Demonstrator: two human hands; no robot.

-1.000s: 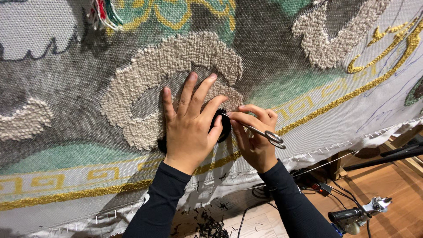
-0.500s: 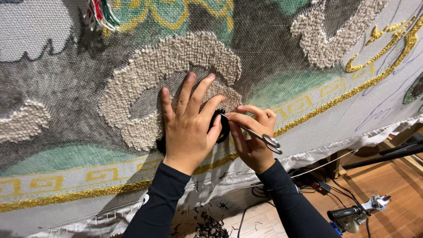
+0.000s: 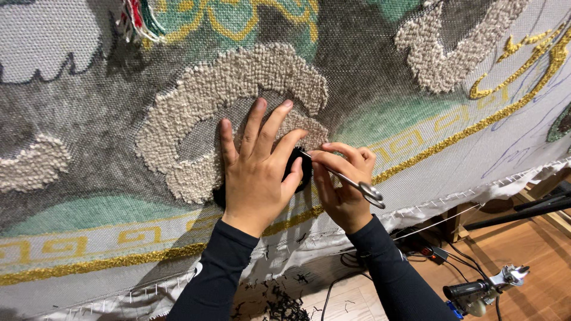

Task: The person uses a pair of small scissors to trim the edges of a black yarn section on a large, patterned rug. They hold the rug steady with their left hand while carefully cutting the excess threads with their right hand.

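A large tufted rug (image 3: 95,148) hangs stretched in front of me, grey with beige looped swirls, teal areas and gold borders. My left hand (image 3: 256,172) lies flat on it, fingers spread over the beige swirl (image 3: 226,89), partly covering a small black tufted patch (image 3: 300,169). My right hand (image 3: 342,184) grips small metal scissors (image 3: 351,181), their tips pointing at the black patch beside my left thumb. Both arms wear dark sleeves.
Black yarn clippings (image 3: 279,300) lie on the wooden floor (image 3: 529,249) below the rug's stapled lower edge. Cables and a power strip (image 3: 431,252) sit under the frame. A tool with a black handle (image 3: 482,288) lies at the lower right. Wooden frame pieces (image 3: 535,193) stand at right.
The view has shifted slightly. Both hands stay on the same spot, and the scissors have tilted a little.
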